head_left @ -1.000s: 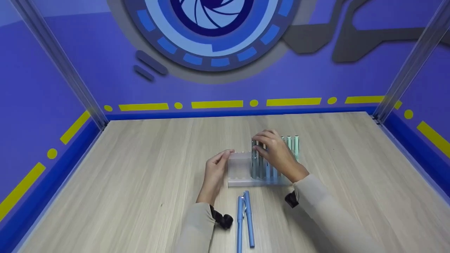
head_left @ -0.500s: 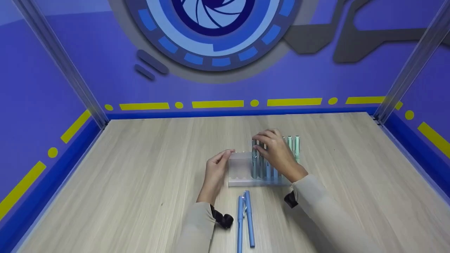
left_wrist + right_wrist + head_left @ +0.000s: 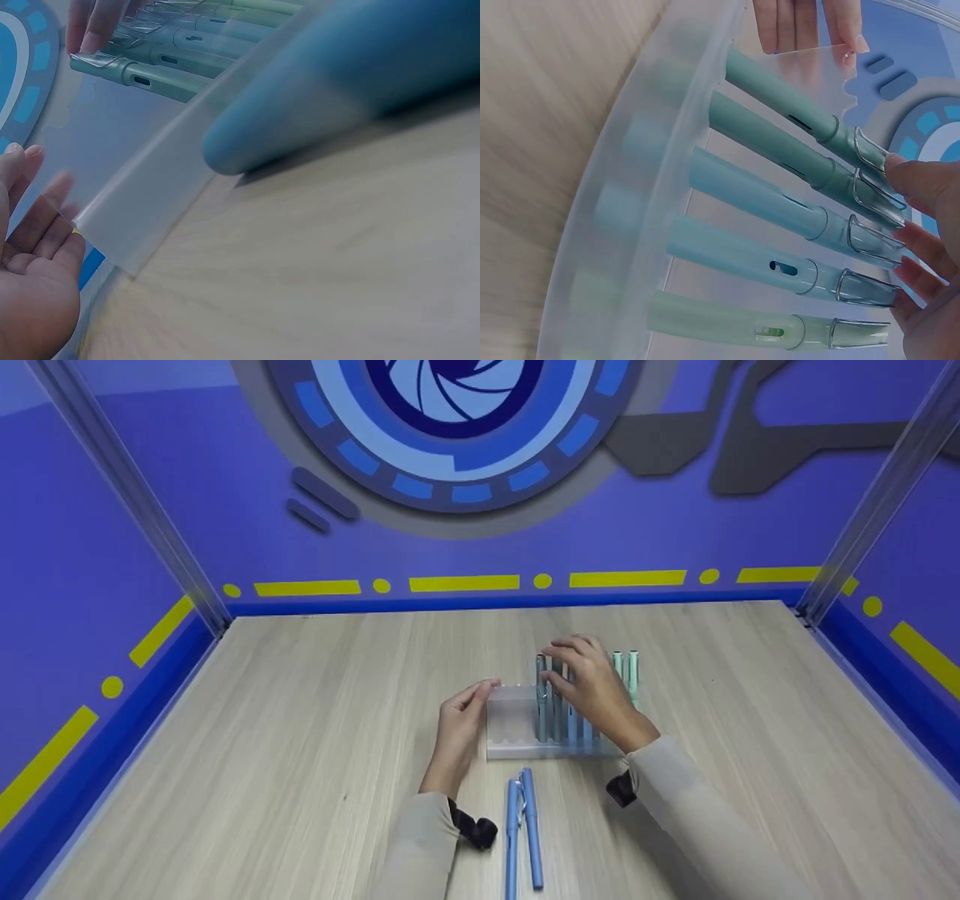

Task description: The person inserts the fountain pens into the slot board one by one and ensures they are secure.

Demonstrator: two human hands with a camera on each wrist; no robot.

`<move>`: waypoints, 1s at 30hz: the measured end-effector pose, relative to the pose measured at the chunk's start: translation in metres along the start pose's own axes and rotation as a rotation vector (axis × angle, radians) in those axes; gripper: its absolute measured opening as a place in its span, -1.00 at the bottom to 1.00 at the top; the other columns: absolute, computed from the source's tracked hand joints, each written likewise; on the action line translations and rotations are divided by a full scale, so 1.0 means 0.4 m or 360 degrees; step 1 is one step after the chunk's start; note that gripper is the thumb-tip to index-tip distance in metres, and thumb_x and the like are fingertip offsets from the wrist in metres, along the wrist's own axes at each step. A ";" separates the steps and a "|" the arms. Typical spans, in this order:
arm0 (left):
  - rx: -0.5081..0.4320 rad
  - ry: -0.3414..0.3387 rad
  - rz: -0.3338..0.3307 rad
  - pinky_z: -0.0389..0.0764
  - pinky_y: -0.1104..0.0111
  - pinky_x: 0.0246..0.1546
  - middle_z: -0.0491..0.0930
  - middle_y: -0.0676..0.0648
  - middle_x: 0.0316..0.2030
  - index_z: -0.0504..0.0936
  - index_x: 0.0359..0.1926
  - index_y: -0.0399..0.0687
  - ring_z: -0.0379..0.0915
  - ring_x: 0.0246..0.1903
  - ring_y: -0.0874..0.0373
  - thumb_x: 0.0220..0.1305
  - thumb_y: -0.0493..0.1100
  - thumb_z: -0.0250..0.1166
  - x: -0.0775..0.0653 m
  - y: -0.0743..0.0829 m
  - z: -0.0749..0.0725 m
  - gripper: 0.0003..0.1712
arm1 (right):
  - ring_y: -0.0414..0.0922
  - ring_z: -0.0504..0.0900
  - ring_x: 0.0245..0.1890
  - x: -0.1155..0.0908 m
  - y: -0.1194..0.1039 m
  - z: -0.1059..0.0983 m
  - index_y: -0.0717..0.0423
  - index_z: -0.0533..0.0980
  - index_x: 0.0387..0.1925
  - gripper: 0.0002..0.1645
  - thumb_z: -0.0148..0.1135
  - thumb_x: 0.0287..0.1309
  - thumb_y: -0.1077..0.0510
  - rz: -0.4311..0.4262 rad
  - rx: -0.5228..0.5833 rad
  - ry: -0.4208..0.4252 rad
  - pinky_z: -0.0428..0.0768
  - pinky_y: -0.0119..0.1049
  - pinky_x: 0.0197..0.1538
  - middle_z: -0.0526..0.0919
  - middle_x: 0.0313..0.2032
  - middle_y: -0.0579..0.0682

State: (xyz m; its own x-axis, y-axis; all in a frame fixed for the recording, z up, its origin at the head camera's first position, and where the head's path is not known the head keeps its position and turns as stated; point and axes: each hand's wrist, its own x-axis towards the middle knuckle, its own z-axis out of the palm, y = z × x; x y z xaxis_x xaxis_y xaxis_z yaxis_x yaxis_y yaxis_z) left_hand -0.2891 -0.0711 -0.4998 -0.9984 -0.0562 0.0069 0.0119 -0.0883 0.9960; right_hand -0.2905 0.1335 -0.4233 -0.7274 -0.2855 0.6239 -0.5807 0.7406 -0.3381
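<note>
A clear pen stand holds a row of upright capped pens, from dark green through blue to light green. My left hand pinches the stand's upper left corner between thumb and fingers. Over the pen tops is my right hand, its fingers loosely bent. In the right wrist view, the thumb lies at the metal clip of the outermost dark green pen, and the other fingertips are by the caps of neighbouring pens. That hand hides part of the row in the head view. The stand's left section holds no pens.
Two blue pens lie on the wooden table in front of the stand, their upper ends close together. A blurred blue rounded end fills the left wrist view's foreground. Patterned blue walls enclose the table.
My right fingertips have shifted slightly right, off the top of the outermost dark green pen, so its end now shows. The left hand, stand and loose pens stay put.
</note>
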 end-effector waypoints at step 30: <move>-0.0003 -0.0016 0.0033 0.34 0.27 0.37 0.66 -0.01 0.02 0.67 0.02 -0.03 0.42 0.23 0.12 0.31 0.15 0.20 -0.001 -0.003 -0.001 -0.55 | -0.11 0.65 -0.26 -0.126 -0.080 -0.009 0.23 0.62 -0.10 -0.65 0.40 0.06 0.19 0.0401 0.0592 -0.0419 0.70 -0.39 -0.18 0.66 -0.28 0.01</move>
State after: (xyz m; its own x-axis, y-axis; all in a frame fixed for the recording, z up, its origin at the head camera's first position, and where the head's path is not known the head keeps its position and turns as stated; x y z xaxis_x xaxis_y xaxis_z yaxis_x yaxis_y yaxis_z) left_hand -0.2886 -0.0712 -0.5008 -0.9984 -0.0480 0.0285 0.0328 -0.0892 0.9955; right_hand -0.2338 0.1263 -0.4416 -0.9008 -0.3050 0.3091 -0.4318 0.5536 -0.7121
